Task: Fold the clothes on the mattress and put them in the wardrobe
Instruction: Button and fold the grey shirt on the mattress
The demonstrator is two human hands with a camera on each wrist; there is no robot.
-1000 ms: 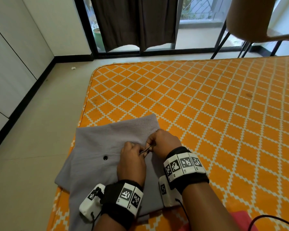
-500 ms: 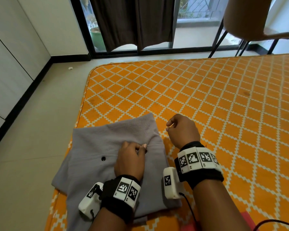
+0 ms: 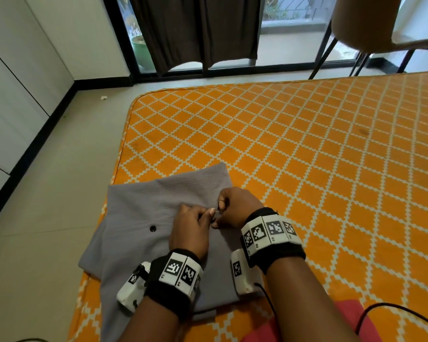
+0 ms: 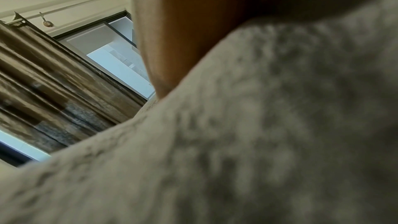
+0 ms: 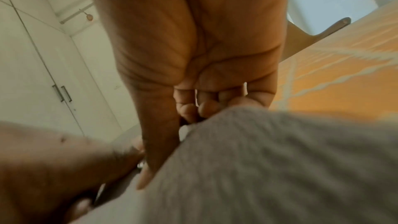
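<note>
Pinching at one spot on a grey garment [image 3: 143,211], the left hand [image 3: 192,229] and right hand [image 3: 235,208] are seen meeting fingertip to fingertip, a small fastening apparently gripped between them, though what it is cannot be told. Fingers of both hands are curled. The garment is laid partly folded at the near left corner of an orange patterned mattress [image 3: 307,156], a dark snap button [image 3: 153,228] shown left of the hands. White wardrobe doors [image 3: 15,77] are seen at left, a chair [image 3: 371,28] beyond.
</note>
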